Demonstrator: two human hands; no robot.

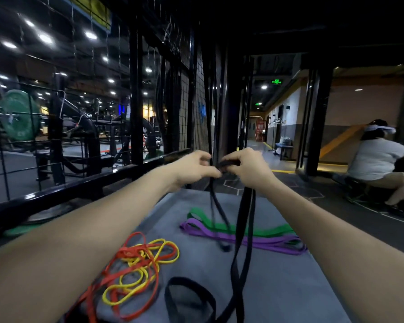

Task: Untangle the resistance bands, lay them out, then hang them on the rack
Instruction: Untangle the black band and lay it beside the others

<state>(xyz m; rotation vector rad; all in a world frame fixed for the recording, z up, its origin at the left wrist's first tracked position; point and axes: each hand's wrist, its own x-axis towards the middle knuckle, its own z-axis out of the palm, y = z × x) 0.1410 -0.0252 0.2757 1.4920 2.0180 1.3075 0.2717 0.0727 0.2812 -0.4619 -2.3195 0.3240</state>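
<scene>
Head view: I go from left to right. Low on the left, on the grey mat [278,287], the red band [112,273] and the yellow band [147,255] lie knotted together in one heap. Just right of them, a loop of the black band [244,231] rests on the mat near me.

My left hand [191,170] is up in front of me, fingers curled. It pinches thin black strands that hang straight down from it. Close beside it, almost touching, my right hand [245,167] grips a bunched bit of the black band up at the top. From there the wide black strap drops long and straight down to the mat.

Past the hanging strap, the purple band [261,243] and the green band [273,230] lie flat side by side, running off to the right.

So the knot sits between my two hands, and both are equally near it. I think the next move is to pull them apart sideways.
</scene>
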